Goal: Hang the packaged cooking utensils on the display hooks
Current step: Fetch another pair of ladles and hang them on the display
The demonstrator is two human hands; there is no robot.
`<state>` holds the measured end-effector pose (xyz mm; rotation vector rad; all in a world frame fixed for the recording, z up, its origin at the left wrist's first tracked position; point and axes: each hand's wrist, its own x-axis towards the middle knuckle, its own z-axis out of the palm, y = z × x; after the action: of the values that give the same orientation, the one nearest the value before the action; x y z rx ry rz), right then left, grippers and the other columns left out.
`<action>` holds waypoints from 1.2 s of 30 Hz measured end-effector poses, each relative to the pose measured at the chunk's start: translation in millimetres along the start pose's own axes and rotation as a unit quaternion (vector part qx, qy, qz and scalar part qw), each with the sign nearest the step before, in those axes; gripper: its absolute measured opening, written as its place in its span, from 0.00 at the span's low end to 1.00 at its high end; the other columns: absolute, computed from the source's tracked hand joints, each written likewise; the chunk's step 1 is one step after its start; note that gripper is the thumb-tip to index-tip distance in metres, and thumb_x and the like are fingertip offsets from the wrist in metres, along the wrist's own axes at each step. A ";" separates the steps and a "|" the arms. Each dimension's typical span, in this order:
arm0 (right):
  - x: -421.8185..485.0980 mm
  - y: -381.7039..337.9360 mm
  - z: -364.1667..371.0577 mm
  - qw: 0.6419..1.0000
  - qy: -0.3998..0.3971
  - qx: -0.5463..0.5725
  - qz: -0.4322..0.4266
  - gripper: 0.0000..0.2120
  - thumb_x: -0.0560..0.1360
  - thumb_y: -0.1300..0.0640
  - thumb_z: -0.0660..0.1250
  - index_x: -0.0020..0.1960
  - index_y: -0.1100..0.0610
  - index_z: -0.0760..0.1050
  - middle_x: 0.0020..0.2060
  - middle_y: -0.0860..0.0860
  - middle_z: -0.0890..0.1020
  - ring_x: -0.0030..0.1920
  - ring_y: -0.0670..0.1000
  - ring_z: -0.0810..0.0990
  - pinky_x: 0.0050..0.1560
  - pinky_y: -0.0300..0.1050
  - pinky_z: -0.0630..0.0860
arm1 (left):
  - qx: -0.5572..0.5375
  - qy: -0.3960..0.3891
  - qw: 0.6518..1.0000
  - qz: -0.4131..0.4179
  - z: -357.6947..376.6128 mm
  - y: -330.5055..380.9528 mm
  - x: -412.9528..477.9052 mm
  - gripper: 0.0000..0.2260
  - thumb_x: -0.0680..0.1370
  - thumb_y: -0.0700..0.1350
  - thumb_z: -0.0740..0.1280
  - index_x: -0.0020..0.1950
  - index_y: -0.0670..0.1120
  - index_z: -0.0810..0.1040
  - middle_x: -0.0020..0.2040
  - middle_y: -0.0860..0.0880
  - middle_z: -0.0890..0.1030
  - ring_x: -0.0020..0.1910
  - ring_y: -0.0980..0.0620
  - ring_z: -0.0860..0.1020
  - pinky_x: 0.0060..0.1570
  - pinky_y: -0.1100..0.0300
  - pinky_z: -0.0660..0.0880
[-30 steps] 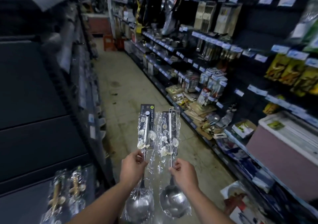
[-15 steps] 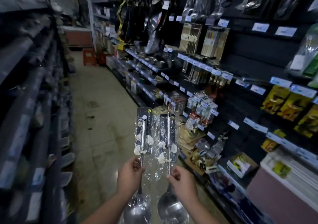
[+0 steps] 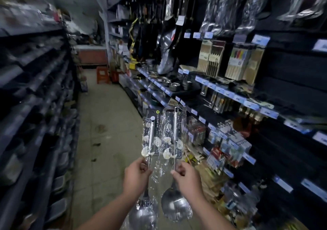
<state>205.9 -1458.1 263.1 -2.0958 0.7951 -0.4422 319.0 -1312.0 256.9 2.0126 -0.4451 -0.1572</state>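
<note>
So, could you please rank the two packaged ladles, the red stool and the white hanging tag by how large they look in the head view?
1. the left ladle and the right ladle: alike, so unranked; being nearest the camera enlarges both.
2. the red stool.
3. the white tag.

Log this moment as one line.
stage: carrying, not yet hung | left hand: grips left ladle | right hand: grips right ladle | place: aisle

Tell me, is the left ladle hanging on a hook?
No. The left hand holds the left ladle by its handle, bowl down.
</note>
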 end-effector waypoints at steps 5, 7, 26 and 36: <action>141.5 -19.3 8.7 0.999 -0.030 0.029 -0.035 0.09 0.76 0.54 0.72 0.52 0.44 0.75 0.44 0.43 0.82 0.43 0.41 0.80 0.40 0.34 0.77 | 0.025 0.046 0.999 0.008 14.9 24.0 117.3 0.12 0.70 0.39 0.78 0.36 0.49 0.76 0.32 0.48 0.81 0.29 0.60 0.73 0.31 0.71 0.70; 193.5 -27.2 13.9 0.998 -0.038 0.036 -0.045 0.11 0.76 0.54 0.72 0.56 0.46 0.77 0.46 0.43 0.82 0.46 0.42 0.81 0.44 0.36 0.78 | 0.037 0.060 0.998 -0.001 16.5 29.3 162.4 0.11 0.70 0.40 0.78 0.37 0.49 0.77 0.32 0.48 0.81 0.29 0.59 0.74 0.33 0.69 0.70; 594.1 -141.0 137.3 0.999 0.018 0.041 -0.013 0.07 0.75 0.55 0.73 0.46 0.57 0.77 0.41 0.49 0.83 0.44 0.50 0.82 0.47 0.46 0.79 | 0.031 0.035 0.997 0.055 -3.8 23.0 618.1 0.09 0.72 0.43 0.77 0.40 0.49 0.78 0.32 0.49 0.81 0.32 0.54 0.76 0.36 0.59 0.74; 771.6 -156.5 167.1 0.995 0.050 0.089 -0.001 0.21 0.75 0.56 0.73 0.67 0.54 0.75 0.47 0.43 0.80 0.48 0.46 0.80 0.53 0.43 0.78 | 0.043 -0.009 0.996 0.077 36.7 30.4 813.5 0.10 0.72 0.44 0.77 0.39 0.51 0.77 0.33 0.50 0.81 0.36 0.48 0.81 0.42 0.53 0.80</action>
<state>927.8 -1810.2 313.7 -1.9211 0.7823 -0.6003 1051.6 -1661.0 331.6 2.0522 -0.6250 -0.0624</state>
